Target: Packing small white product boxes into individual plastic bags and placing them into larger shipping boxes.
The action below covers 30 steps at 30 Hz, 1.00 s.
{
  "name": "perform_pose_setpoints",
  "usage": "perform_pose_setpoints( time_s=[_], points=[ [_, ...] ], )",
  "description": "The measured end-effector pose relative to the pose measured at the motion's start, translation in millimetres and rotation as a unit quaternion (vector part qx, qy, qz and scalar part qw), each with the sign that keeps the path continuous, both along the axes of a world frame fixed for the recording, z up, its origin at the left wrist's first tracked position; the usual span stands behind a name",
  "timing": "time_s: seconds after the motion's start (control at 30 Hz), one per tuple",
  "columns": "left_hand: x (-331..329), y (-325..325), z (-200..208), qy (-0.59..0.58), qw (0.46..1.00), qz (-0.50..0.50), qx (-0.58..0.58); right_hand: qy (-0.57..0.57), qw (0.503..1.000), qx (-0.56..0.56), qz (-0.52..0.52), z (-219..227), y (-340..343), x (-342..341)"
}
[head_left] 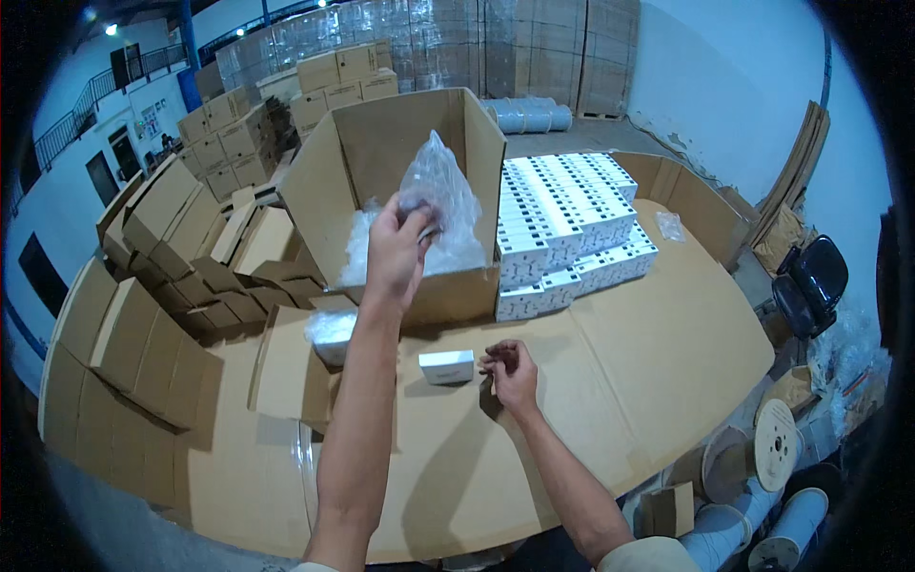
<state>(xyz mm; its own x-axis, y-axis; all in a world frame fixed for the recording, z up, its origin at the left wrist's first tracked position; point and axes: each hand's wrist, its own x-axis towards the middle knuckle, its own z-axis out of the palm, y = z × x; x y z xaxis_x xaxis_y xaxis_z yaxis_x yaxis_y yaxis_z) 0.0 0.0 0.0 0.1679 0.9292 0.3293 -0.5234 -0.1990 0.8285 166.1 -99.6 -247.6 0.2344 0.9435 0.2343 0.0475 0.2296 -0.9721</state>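
My left hand (396, 250) is raised over the open cardboard box (481, 153) and grips a crumpled clear plastic bag (443, 191) at the box's mouth. More clear plastic (357, 250) lies inside the box. My right hand (513, 370) rests on the cardboard-covered table (620, 381) with its fingers curled, just right of a small white box (447, 366) lying flat. Whether the right fingers pinch anything is unclear.
A stack of several small white boxes (572, 224) stands right of the open box. Folded cartons (172, 257) pile up at the left. Another plastic-wrapped white item (331, 336) sits at the table's left. Cable spools (777, 443) and a black chair (810, 281) stand at the right.
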Motion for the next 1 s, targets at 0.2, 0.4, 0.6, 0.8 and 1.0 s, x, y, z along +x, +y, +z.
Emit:
perform_pose_setpoints(
  time_s=[0.2,0.4,0.6,0.8,1.0],
  points=[
    [-13,-109,-86,0.017,0.998,0.014,-0.055,0.193,0.980,-0.005,0.051,12,-18,0],
    [-26,-160,-175,0.165,0.979,0.027,-0.114,0.259,0.952,-0.026,0.163,25,-34,19],
    [-28,-170,-220,0.217,0.968,0.003,-0.127,0.081,0.954,-0.034,0.288,46,-52,14],
    [-19,-168,-218,0.219,0.970,0.060,-0.091,-0.029,0.958,-0.126,0.256,58,-58,6],
    [-28,-166,-222,0.295,0.936,0.144,-0.124,-0.048,0.946,-0.167,0.275,57,-52,1]
  ],
)
